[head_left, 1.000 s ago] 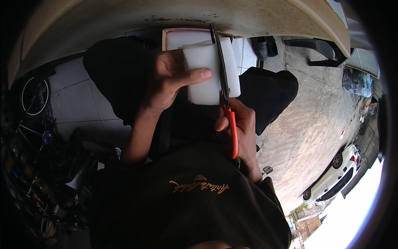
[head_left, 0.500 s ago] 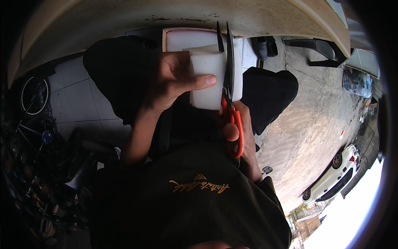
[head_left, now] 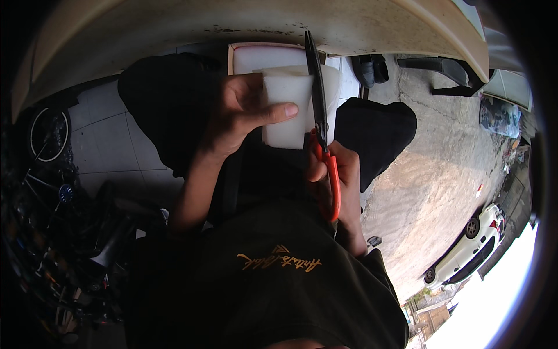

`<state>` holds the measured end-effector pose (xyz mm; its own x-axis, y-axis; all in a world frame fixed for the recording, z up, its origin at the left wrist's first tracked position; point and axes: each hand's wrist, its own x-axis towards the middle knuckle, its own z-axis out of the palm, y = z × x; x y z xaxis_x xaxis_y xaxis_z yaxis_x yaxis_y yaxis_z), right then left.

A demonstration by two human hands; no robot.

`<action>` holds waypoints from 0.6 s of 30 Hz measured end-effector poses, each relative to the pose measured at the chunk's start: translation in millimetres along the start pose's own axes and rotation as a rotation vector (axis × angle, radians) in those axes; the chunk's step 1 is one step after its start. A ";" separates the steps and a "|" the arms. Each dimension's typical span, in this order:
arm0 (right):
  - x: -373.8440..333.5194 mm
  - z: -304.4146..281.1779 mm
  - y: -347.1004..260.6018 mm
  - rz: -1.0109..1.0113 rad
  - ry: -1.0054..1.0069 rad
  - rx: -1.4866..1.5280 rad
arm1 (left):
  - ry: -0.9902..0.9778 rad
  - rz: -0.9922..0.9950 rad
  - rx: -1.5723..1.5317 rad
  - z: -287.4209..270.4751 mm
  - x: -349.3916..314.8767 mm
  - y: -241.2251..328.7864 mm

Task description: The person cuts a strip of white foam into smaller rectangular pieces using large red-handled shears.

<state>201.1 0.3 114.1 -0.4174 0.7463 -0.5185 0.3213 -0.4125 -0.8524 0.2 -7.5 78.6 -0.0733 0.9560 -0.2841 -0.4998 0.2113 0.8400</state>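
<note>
My left hand [head_left: 244,113] pinches a folded piece of thin white foam sheet [head_left: 285,131], its thumb lying flat across the front. In my right hand [head_left: 343,174] is a pair of scissors [head_left: 317,87] with red handles and dark blades. The blades are closed together and point away from me, crossing the foam's right part. More of the white sheet shows right of the blades; whether it is joined to the held part cannot be seen. Beyond the foam is an open box [head_left: 231,61] with white padding inside, partly hidden by the sheet and my left hand.
A beige curved panel edge [head_left: 174,23] spans the far side. My dark-clad knees [head_left: 381,136] are spread around the work. Black shoes [head_left: 372,68] lie at the far right, with a concrete floor beyond. A wheel [head_left: 49,135] and dark clutter lie at left; a white car [head_left: 465,247] stands right.
The scissor blades have gone from open to closed, and the handles came together. The held foam shifted slightly left, and the sheet right of the blades spread a little.
</note>
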 end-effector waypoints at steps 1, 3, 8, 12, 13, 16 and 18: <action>0.8 -1.6 -0.4 -0.020 -0.031 -0.008 | 0.011 -0.003 0.006 -1.9 0.7 -1.7; 3.1 -7.3 -0.8 -0.062 -0.093 -0.026 | 0.039 -0.010 0.009 -5.5 1.3 -4.0; -1.1 -6.6 8.3 -0.116 -0.110 0.290 | 0.102 0.012 -0.013 -8.5 0.8 -1.4; 14.7 -16.4 17.1 -0.147 0.004 0.454 | 0.028 -0.041 -0.031 -10.6 -2.1 1.7; 23.5 -18.3 20.6 -0.134 0.005 0.425 | -0.006 -0.042 -0.041 -8.7 -4.6 4.1; 32.9 -22.3 30.5 -0.013 -0.074 0.382 | -0.155 0.022 0.058 -7.8 -12.2 0.3; 31.7 -24.6 44.5 0.026 -0.192 0.380 | -0.278 0.140 0.281 -4.1 -14.4 5.2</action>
<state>223.1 18.4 61.4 -0.5758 0.6370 -0.5125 0.0124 -0.6200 -0.7845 -4.9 -21.0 85.1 0.1311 0.9898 -0.0552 -0.2439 0.0862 0.9660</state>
